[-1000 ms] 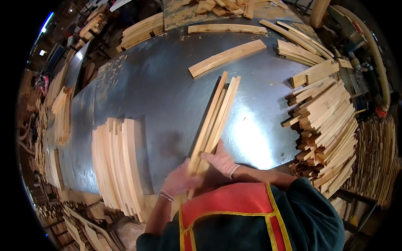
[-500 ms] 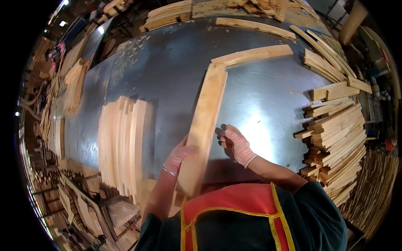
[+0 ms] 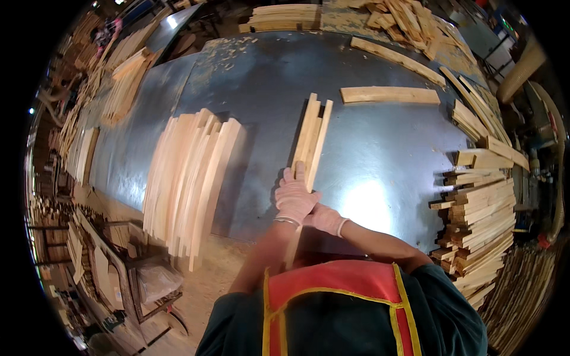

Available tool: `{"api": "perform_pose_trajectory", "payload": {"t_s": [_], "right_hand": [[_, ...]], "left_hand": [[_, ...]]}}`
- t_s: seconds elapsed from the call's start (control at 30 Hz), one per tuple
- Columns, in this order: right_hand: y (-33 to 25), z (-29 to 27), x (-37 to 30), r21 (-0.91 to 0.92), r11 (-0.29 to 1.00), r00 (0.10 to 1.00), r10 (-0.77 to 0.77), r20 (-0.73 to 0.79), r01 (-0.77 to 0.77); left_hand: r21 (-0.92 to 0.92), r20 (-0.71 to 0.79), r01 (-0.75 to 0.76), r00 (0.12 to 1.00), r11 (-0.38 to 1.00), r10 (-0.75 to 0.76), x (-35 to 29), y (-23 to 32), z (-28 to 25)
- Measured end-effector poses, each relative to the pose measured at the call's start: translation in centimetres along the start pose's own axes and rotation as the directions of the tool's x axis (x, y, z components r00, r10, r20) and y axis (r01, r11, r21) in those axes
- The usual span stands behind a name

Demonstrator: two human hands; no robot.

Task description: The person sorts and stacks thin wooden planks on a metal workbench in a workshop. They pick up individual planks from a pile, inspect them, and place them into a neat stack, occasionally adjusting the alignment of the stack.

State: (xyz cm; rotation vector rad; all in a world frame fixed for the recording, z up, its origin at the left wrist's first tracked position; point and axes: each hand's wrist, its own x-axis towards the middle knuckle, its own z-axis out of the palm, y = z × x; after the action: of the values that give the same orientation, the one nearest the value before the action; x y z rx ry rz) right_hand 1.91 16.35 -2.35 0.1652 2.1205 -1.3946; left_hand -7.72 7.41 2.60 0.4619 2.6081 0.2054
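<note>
Pale wooden strips (image 3: pixel 309 135) (likely stiff, best held mid-length) are clasped by pink-gloved left hand (image 3: pixel 294 197); right hand (image 3: pixel 326 219) beside them: grip unclear.

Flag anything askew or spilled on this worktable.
Pale shavings litter the worktable toward its far left, looking unswept. In the right-hand stack, one piece juts out past its neighbours. The held strips have uneven far ends.

Woodworking shop: board stacks (image 3: pixel 190 178), wood shavings (image 3: pixel 230 52), thick hose (image 3: pixel 523 70).
</note>
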Motion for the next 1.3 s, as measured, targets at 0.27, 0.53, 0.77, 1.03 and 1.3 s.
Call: {"api": "perform_pose_trajectory", "payload": {"t_s": [0.27,0.53,0.77,1.03,1.3], "right_hand": [[1.6,-2.4,-5.1,0.682,0.708,0.956,0.290,-0.042,-0.184],[8.6,-6.6,-9.0,0.864,0.493,0.869,0.379,-0.318,0.101],[13.8,-21.2,-15.7,0.785,0.530,0.670,0.460,-0.583,0.319],[25.6,-42.6,-19.5,-0.550,0.326,0.629,0.237,-0.740,-0.769],[19.4,-44.8,-15.9,-0.628,0.633,0.891,0.295,-0.345,-0.453]], "left_hand": [[-0.097,-0.290,-0.041,0.957,0.994,0.011,-1.3,-12.1,-2.1],[0.374,-0.268,0.253,0.950,0.892,-0.158,-0.9,-24.5,0.1],[0.409,-0.103,0.276,0.961,0.870,-0.256,0.7,-16.0,-7.1],[0.313,-0.196,-0.440,0.837,0.842,0.511,13.5,11.8,-5.1],[0.388,-0.157,-0.472,0.812,0.792,0.562,27.9,24.9,-0.5]]}}
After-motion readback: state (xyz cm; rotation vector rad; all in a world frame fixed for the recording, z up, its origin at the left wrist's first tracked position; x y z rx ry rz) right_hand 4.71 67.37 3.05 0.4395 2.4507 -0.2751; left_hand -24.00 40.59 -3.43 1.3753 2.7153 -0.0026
